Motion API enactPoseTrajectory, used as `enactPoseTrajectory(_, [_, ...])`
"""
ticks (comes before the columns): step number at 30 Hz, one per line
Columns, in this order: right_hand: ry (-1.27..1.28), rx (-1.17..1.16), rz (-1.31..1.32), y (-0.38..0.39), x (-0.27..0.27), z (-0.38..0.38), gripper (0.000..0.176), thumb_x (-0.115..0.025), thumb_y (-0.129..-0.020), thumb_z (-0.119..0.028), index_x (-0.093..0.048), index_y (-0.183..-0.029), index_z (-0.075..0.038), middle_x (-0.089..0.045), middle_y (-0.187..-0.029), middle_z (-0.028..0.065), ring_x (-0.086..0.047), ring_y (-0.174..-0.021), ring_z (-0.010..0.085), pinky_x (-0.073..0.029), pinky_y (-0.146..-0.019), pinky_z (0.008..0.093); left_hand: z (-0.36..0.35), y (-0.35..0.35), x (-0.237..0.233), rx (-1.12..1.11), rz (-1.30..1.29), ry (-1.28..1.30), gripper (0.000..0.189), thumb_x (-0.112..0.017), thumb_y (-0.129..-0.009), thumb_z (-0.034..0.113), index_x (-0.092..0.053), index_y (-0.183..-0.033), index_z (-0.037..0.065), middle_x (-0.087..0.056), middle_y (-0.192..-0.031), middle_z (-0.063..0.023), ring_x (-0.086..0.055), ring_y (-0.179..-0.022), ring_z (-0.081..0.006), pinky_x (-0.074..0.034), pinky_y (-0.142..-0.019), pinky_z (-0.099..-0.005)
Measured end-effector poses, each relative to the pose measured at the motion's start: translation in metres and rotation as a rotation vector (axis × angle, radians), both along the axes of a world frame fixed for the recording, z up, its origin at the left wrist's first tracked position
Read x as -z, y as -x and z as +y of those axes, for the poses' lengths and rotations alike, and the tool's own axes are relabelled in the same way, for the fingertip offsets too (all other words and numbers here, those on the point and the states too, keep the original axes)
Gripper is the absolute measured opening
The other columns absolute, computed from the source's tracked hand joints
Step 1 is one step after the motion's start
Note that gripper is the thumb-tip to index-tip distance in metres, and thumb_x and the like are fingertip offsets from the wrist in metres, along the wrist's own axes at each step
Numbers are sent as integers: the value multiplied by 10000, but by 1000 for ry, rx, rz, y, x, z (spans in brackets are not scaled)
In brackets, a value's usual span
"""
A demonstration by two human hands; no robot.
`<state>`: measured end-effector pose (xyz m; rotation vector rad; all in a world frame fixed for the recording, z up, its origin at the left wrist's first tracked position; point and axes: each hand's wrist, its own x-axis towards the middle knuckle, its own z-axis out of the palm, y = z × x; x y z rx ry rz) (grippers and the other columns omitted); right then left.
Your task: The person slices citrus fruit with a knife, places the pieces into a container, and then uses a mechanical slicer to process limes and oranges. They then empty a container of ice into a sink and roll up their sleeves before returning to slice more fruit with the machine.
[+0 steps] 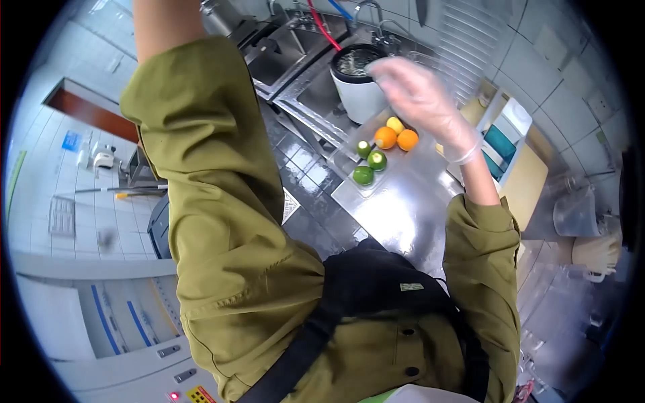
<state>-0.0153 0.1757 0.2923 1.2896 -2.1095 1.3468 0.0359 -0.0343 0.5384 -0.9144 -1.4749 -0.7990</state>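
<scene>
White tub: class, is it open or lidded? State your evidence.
Open. No lid sits on the tub; its dark rim rings a visible inside with pale contents, too blurred to name.

The gloved right hand (pixel 420 101) is raised, fingers (pixel 390 72) loosely spread; the left arm (pixel 195 134) reaches up out of view.

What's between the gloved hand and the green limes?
In the head view, two oranges and a lemon lie between the right hand and the limes.

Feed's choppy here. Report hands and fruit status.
Left hand out of frame. Right hand gloved, open, above fruit tray. Oranges, limes untouched. White tub just beyond.
</scene>
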Motion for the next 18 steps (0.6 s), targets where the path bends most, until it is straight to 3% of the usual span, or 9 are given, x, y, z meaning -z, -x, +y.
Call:
enactPoseTrajectory(2, [-475,-115,-62,-22,-22,8,270,-489,-932,-247,-606,-1097,-69,-638,-1032,97,-625,-924,232,-487,-817,308,-40,-15,-2,19,7,-112,320,-478,-931,307,-657,-845,56,-658,-834,-71,-605,-779,-147,-482,-719,-280])
enactPoseTrajectory(5, [4,-431,-511,-41,13,28,319,-432,-971,-288,-596,-1133,-66,-651,-1031,78,-623,-922,181,-485,-825,288,-96,-27,30,219,-173,-217,326,-476,-928,317,-653,-857,52,-658,-854,-83,-611,-800,-162,-482,-737,-289])
enactPoseTrajectory(7, [149,-410,-740,-28,35,35,329,-422,-983,-286,-586,-1148,-53,-650,-1026,74,-613,-943,157,-492,-809,276,-110,-17,85,329,-584,-203,331,-474,-927,324,-650,-865,50,-659,-867,-91,-614,-814,-171,-482,-749,-295])
enactPoseTrajectory(9, [202,-214,-694,-9,96,29,340,-426,-986,-276,-580,-1144,-18,-647,-1006,90,-613,-947,133,-502,-785,261,-101,-6,156,-35,-1173,18,395,-559,-897,377,-659,-1041,23,-669,-965,-63,-610,-918,-135,-450,-858,-286])
enactPoseTrajectory(10, [210,-195,-734,-12,112,23,343,-427,-986,-275,-583,-1137,-10,-646,-1001,90,-615,-941,136,-504,-783,264,-124,14,194,-98,-1250,275,425,-554,-900,373,-635,-1125,21,-672,-1010,-61,-607,-948,-136,-429,-895,-287])
enactPoseTrajectory(12, [237,-146,-794,-20,123,14,350,-430,-985,-273,-587,-1124,6,-645,-990,91,-621,-929,140,-509,-781,271,-132,62,255,1,-1613,-415,415,-573,-878,310,-603,-1152,-1,-639,-1139,-112,-599,-1053,-197,-419,-957,-326])
enactPoseTrajectory(14, [238,-257,-745,-29,123,-1,359,-438,-984,-276,-570,-1149,13,-647,-985,96,-629,-900,146,-510,-786,279,-115,80,272,853,-1512,-950,374,-557,-867,232,-582,-1145,-18,-609,-1191,-152,-590,-1083,-238,-428,-971,-377])
enactPoseTrajectory(16, [386,-408,-939,-39,101,-11,421,-406,-989,-318,-523,-1219,14,-637,-1053,129,-618,-974,185,-492,-849,311,-93,102,283,1212,-1385,-1178,356,-527,-852,185,-567,-1139,-22,-620,-1156,-147,-596,-1043,-263,-443,-952,-425])
enactPoseTrajectory(18, [686,-655,-1169,-37,93,-21,455,-386,-991,-345,-503,-1242,15,-627,-1100,148,-608,-1017,209,-473,-892,330,-74,116,288,1160,-1405,-1203,415,-509,-860,188,-503,-1229,-2,-530,-1303,-158,-538,-1152,-282,-424,-963,-444])
